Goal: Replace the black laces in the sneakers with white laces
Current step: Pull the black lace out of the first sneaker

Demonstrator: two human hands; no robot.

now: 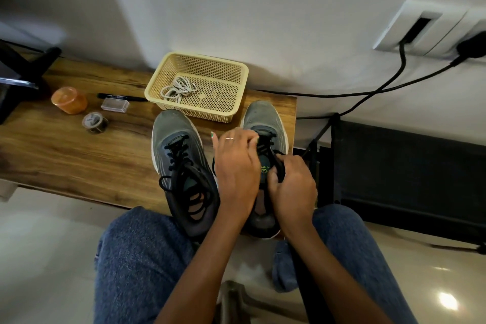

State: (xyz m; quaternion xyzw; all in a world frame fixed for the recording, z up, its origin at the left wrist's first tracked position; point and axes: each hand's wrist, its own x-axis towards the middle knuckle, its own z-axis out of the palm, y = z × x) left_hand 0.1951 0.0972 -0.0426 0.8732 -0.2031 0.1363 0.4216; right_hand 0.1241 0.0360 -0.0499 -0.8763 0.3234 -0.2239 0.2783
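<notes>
Two grey sneakers stand side by side on the wooden table (79, 155), toes pointing away from me. The left sneaker (178, 155) has its black lace (181, 155) threaded, with loose ends lying over the opening. Both hands are on the right sneaker (265, 118). My left hand (238, 166) lies over its tongue, fingertips pinching the black lace near the upper eyelets. My right hand (293, 187) grips a bunch of the same black lace (278, 166) at the shoe's right side. White laces (178, 88) lie coiled in a yellow basket (236, 97) behind the shoes.
On the table's left part are an orange round container (69, 100), a small clear box (115, 105), a black marker (121, 97) and a tape roll (94, 122). Black cables (368, 92) run from wall sockets at the right. My knees in jeans are below the table's near edge.
</notes>
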